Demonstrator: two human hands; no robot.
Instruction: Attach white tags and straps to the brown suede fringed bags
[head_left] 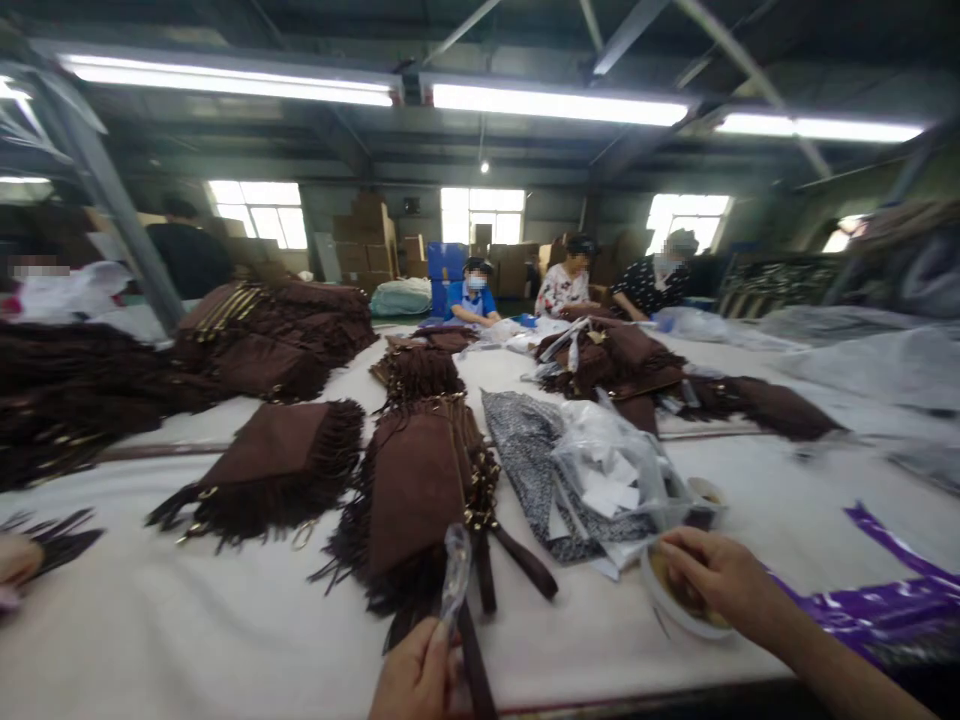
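Observation:
My left hand (420, 668), at the bottom middle, has its fingers closed on a narrow clear plastic-wrapped piece (456, 570) that points upward. What the wrapping holds is too blurred to name. Just beyond it lies a brown fringed bag (417, 485) with gold clasps and dark straps along its right side. Over at the right, my right hand (709, 570) dips its bent fingertips into a round white tub (709, 630) with yellowish contents. Those fingers look pinched together, but whatever may be between them is hidden.
Another brown fringed bag (274, 450) lies left, before large piles of similar bags (300, 320). Clear plastic bags (611, 460) rest on grey patterned fabric (517, 430). Purple plastic (870, 610) lies right. A co-worker's hand (19, 560) shows at the left edge; several people sit across the table.

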